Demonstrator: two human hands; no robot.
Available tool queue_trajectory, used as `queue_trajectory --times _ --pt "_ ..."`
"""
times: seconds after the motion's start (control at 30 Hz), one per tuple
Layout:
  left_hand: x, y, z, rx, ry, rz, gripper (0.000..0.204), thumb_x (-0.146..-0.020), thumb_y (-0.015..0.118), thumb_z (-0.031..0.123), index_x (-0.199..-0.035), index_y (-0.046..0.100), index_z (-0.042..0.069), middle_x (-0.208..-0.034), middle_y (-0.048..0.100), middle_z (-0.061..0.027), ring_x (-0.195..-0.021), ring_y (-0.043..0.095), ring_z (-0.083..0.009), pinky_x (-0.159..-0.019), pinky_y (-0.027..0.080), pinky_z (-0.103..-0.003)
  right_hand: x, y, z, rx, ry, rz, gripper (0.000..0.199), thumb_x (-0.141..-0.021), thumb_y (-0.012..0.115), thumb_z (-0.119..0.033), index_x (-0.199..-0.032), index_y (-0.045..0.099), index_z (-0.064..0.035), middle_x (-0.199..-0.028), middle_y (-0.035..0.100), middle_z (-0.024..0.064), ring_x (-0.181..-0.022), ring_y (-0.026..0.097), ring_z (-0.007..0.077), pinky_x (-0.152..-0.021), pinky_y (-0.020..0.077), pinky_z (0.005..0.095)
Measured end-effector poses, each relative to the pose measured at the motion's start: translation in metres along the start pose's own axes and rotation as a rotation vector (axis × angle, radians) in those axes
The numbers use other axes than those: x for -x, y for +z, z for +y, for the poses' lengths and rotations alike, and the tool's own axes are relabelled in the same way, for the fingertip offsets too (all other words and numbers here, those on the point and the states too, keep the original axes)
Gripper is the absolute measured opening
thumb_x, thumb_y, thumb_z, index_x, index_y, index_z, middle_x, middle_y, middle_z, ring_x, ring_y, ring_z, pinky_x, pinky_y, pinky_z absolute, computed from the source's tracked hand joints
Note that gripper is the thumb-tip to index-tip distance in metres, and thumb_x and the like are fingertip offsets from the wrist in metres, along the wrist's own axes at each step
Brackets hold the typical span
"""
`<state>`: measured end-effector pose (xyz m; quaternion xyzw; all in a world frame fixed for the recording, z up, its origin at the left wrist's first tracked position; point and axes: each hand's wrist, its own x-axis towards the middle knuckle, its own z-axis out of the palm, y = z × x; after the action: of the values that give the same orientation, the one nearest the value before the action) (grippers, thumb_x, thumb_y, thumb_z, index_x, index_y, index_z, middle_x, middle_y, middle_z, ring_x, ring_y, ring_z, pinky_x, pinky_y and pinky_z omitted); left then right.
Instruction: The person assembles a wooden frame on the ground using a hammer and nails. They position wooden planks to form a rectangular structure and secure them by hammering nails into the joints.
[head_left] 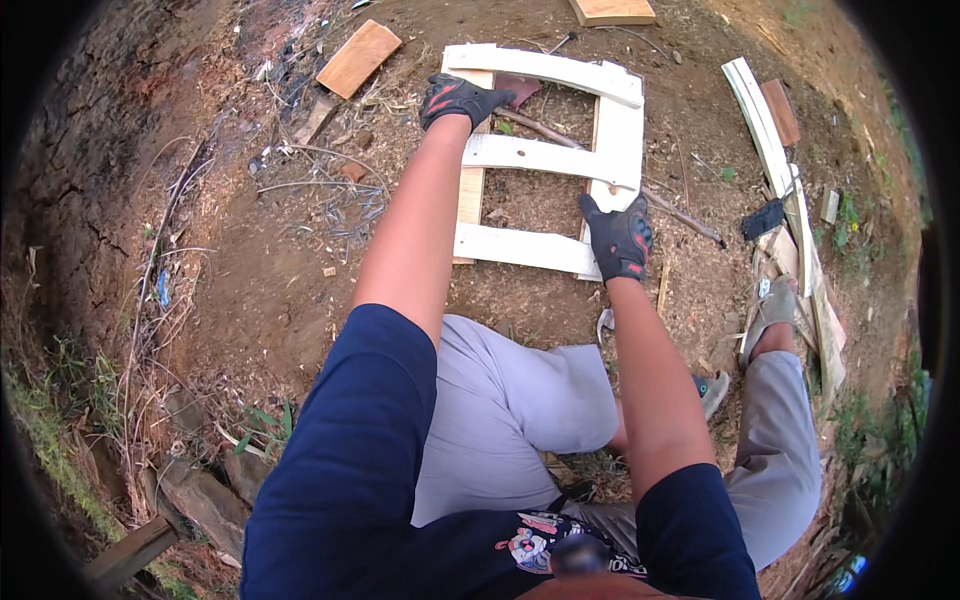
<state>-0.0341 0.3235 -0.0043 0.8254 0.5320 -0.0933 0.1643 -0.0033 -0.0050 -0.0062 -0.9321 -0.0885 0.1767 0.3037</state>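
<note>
A ladder-like wooden frame (622, 130) lies flat on the dirt in front of me. Three pale slats cross its two side boards, and the middle slat (530, 153) bears a dark knot. My left hand (462, 100), in a black glove with red marks, grips the left side board between the top and middle slats, thumb pointing inward. On the right side board, near the bottom slat (520, 247), my gloved right hand (618, 237) is closed over the wood, thumb on the inner side. The fingers' undersides are hidden.
Wood blocks lie beyond the frame, one at the left (358, 58) and one at the top (612, 10). Long white planks (765, 140) and a black flat object (763, 220) are at the right. A stick (685, 215) rests beside the frame. My sandalled foot (770, 315) is near the planks.
</note>
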Motion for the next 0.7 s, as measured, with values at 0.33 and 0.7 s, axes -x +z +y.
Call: queue_trajectory --times 0.33,0.7 --pt "0.022 0.016 0.035 0.079 -0.215 0.216 0.125 -0.073 0.087 0.055 -0.163 0.022 -0.004 -0.156 0.044 -0.0224 -0.142 0.052 -0.0366 -0.114 0.045 -0.056 -0.008 0.003 0.014 -0.040 -0.038 0.012 0.088 -0.078 0.087 -0.054 -0.139 0.055 0.0015 -0.126 0.071 0.0252 -0.117 0.070 0.0421 -0.099 0.0551 0.0496" --pt "0.012 0.018 0.029 0.089 -0.184 0.188 0.123 -0.075 0.088 0.053 -0.163 0.024 -0.004 -0.153 0.048 -0.0222 -0.140 0.055 -0.0364 -0.112 0.046 -0.058 -0.001 -0.006 0.003 -0.044 0.019 0.023 0.071 -0.078 0.088 -0.043 -0.129 0.062 -0.0003 -0.123 0.071 0.0221 -0.114 0.071 0.0399 -0.098 0.0565 0.0488"
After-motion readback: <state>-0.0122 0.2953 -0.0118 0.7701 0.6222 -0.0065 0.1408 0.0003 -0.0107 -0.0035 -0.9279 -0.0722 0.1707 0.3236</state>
